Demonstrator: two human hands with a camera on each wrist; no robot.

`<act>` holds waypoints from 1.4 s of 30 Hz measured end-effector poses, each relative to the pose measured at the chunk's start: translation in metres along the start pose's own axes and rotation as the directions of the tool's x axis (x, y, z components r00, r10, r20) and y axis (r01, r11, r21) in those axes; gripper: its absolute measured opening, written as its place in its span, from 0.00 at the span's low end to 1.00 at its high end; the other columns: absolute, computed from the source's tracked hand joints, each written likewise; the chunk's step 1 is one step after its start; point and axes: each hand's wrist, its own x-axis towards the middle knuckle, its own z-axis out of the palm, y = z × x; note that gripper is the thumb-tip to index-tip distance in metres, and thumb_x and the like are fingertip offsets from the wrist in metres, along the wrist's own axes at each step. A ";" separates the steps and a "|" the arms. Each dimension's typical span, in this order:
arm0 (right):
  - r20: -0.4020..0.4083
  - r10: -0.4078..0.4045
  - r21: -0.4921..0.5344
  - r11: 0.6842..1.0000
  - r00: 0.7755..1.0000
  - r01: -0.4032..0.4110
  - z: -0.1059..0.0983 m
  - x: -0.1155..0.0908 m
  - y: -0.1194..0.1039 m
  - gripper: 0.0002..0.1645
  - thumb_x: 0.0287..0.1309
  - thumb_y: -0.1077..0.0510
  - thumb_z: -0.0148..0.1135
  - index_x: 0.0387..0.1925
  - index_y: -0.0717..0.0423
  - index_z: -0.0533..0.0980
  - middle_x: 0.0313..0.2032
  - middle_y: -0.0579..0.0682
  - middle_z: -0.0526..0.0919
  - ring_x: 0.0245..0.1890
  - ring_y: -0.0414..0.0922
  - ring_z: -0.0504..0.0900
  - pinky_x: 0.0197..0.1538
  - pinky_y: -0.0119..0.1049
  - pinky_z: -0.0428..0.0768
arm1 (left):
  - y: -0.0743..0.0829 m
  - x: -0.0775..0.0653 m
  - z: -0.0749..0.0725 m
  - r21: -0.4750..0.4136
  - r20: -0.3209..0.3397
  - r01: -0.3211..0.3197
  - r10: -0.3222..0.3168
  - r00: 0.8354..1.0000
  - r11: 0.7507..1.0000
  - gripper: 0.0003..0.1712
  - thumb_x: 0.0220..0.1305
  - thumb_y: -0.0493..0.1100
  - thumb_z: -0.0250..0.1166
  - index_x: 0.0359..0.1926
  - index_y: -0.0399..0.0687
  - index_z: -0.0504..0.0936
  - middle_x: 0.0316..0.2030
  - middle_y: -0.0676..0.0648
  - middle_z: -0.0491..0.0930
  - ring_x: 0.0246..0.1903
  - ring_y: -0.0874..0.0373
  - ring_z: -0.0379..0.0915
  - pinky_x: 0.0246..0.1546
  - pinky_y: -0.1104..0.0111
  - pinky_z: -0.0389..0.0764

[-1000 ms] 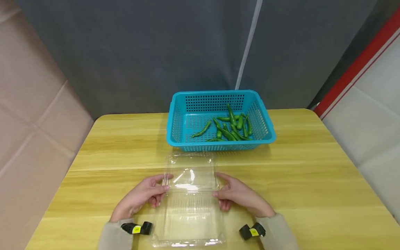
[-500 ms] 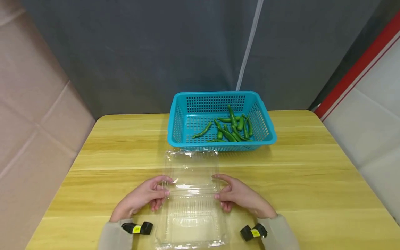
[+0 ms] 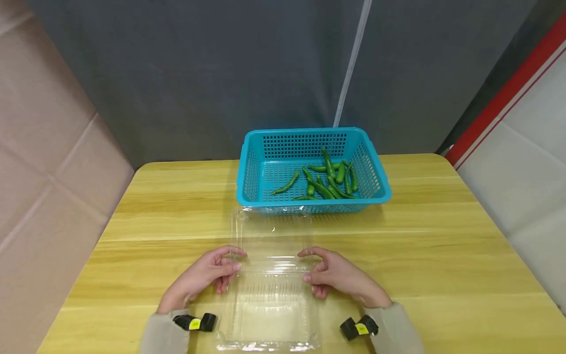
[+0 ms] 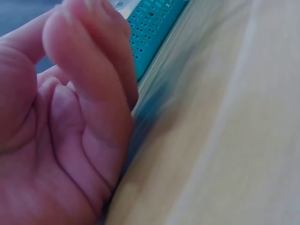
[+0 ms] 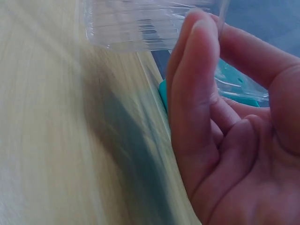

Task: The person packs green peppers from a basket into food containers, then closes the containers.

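Observation:
A clear plastic clamshell box (image 3: 271, 314) lies unfolded in front of me in the head view, its lid (image 3: 274, 236) reaching back to the front of the basket. My left hand (image 3: 204, 275) pinches its left edge near the fold, thumb toward me and index finger reaching over the lid side. On the opposite edge my right hand (image 3: 338, 278) grips it the same way, index finger overlapping the lid. In the right wrist view, ribbed clear plastic (image 5: 136, 23) shows beyond the fingertips. The left wrist view shows mostly palm and curled fingers (image 4: 89, 79), which hide the box.
A blue slotted basket (image 3: 240, 182) stands at the back of the wooden table (image 3: 177, 206), just behind the lid. Several green chili peppers (image 3: 325, 189) lie in it, mostly to the right. A dark grey curtain (image 3: 199, 88) hangs behind the table.
The lid's far edge has moved back and up toward the basket, and its bright glare has faded. Both index fingers reach slightly farther inward over the lid. The peppers have not moved.

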 end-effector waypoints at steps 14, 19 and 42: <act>-0.041 -0.058 -0.047 0.997 0.997 0.056 0.002 0.000 0.000 0.33 0.53 0.59 0.62 0.60 0.53 0.61 0.20 0.57 0.77 0.17 0.46 0.76 0.23 0.40 0.78 | 0.005 -0.001 0.006 0.013 -0.068 0.014 -0.013 0.998 1.000 0.23 0.63 0.43 0.56 0.56 0.36 0.66 0.18 0.46 0.72 0.11 0.59 0.65 0.10 0.67 0.71; -0.063 -0.085 -0.051 0.995 0.994 0.082 0.002 0.002 -0.001 0.34 0.53 0.59 0.61 0.61 0.52 0.60 0.20 0.57 0.76 0.17 0.45 0.75 0.23 0.40 0.78 | 0.018 -0.001 0.009 0.017 -0.101 0.024 -0.022 0.995 1.000 0.24 0.63 0.44 0.56 0.55 0.33 0.66 0.18 0.46 0.70 0.12 0.60 0.64 0.11 0.70 0.70; -0.245 -0.131 -0.099 0.989 0.961 0.110 0.008 0.002 -0.020 0.33 0.55 0.63 0.59 0.61 0.58 0.59 0.24 0.60 0.77 0.18 0.47 0.74 0.25 0.43 0.78 | 0.002 0.002 0.003 0.018 -0.132 -0.018 0.020 0.991 1.000 0.21 0.64 0.48 0.53 0.53 0.38 0.71 0.17 0.51 0.67 0.12 0.64 0.60 0.09 0.76 0.64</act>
